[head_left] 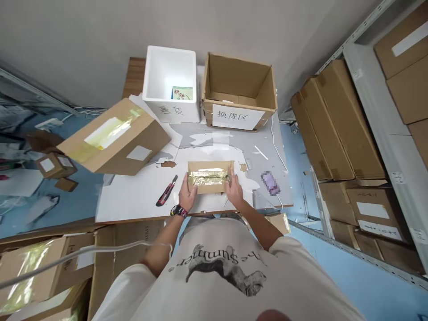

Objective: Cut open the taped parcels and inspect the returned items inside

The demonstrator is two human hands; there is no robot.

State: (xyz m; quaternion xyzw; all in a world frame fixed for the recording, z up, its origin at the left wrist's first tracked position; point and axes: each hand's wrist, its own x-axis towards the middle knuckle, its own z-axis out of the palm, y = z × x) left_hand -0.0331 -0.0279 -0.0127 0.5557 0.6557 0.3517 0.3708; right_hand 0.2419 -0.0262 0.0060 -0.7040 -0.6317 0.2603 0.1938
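Observation:
A small cardboard box (210, 183) with shiny yellowish tape across its top lies at the table's front edge. My left hand (187, 194) grips its left end, thumb on the near side. At its right end my right hand (234, 191) holds on, with fingers along the side and top. A red and black box cutter (166, 191) rests on the table to the left of my left hand, its blade end pointing away from me. To the right lies a blurred purple phone-like object (270, 183) with a cable beside it.
A large taped carton (115, 138) stands tilted at the table's left. At the back are a white foam box (177, 111) holding a green packet (182, 93), and an open cardboard box (240, 100). Shelves with cartons (344, 116) stand right; more cartons (47, 267) sit lower left.

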